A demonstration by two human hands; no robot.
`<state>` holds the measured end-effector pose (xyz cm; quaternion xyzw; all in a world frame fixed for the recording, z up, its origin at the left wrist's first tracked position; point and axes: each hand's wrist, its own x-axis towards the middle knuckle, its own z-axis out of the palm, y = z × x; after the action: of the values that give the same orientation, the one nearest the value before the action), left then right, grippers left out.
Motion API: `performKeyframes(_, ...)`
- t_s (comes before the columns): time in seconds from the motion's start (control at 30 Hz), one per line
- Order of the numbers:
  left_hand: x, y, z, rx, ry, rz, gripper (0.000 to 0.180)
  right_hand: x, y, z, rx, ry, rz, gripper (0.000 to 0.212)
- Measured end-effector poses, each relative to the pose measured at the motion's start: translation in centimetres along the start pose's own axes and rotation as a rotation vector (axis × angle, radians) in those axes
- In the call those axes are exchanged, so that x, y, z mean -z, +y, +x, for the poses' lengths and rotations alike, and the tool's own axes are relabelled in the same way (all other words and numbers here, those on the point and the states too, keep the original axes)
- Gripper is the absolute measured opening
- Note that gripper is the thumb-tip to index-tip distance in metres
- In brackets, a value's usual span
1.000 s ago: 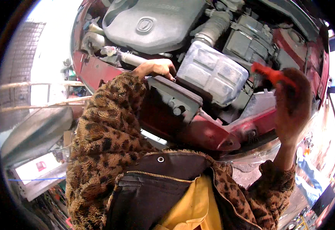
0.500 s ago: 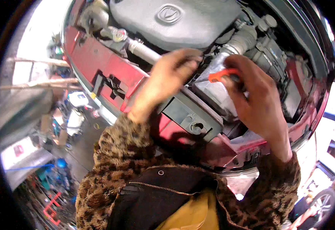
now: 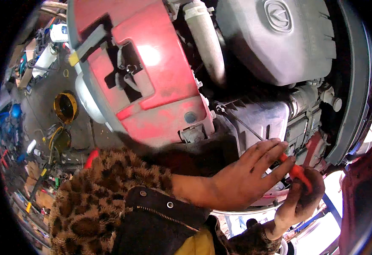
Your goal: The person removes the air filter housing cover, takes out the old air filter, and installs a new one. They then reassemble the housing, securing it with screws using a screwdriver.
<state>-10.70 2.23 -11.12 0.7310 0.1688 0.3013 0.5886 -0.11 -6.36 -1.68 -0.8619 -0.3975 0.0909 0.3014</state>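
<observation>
A screwdriver (image 3: 297, 171) with a red-orange handle lies slantwise over a dusty dark plastic box (image 3: 260, 121) in the engine bay. Its thin shaft runs up and left, and the tip is at a small metal fastener (image 3: 220, 109) on the box's edge. I cannot tell whether the tip is seated. My right hand (image 3: 307, 193) is wrapped round the rear of the handle. My left hand (image 3: 245, 174) closes its fingers about the front of the handle and the shaft, hiding part of both.
A grey engine cover (image 3: 254, 46) fills the far right. Beside it runs a pale pipe (image 3: 205, 42). The red front panel (image 3: 152, 63) spans the left of the bay. On the floor at left are a yellow-rimmed round container (image 3: 65, 107), a white bottle (image 3: 59, 32) and scattered parts.
My view has turned and come closer to the bay. My left hand, earlier apart from the screwdriver, now joins my right hand on it. The shaft now reaches the fastener.
</observation>
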Motion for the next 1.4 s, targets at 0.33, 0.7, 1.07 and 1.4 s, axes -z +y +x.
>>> performKeyframes(0.33,0.1,-0.1,0.3,0.053,0.081,-0.047,0.06,-1.2,-0.5,1.2,0.035,-0.002,-0.022,0.042)
performKeyframes(0.7,0.5,-0.7,0.1,-0.004,0.026,-0.058,0.066,-1.3,-0.7,1.4,0.039,-0.02,-0.065,0.042)
performKeyframes(1.07,0.5,-0.5,0.3,0.066,0.165,-0.199,0.065,-0.8,-2.8,4.9,0.228,-0.373,-0.162,0.015)
performKeyframes(1.4,1.3,-0.6,0.2,0.057,0.135,-0.224,0.072,-1.4,-3.4,3.8,0.172,-0.263,-0.34,0.032)
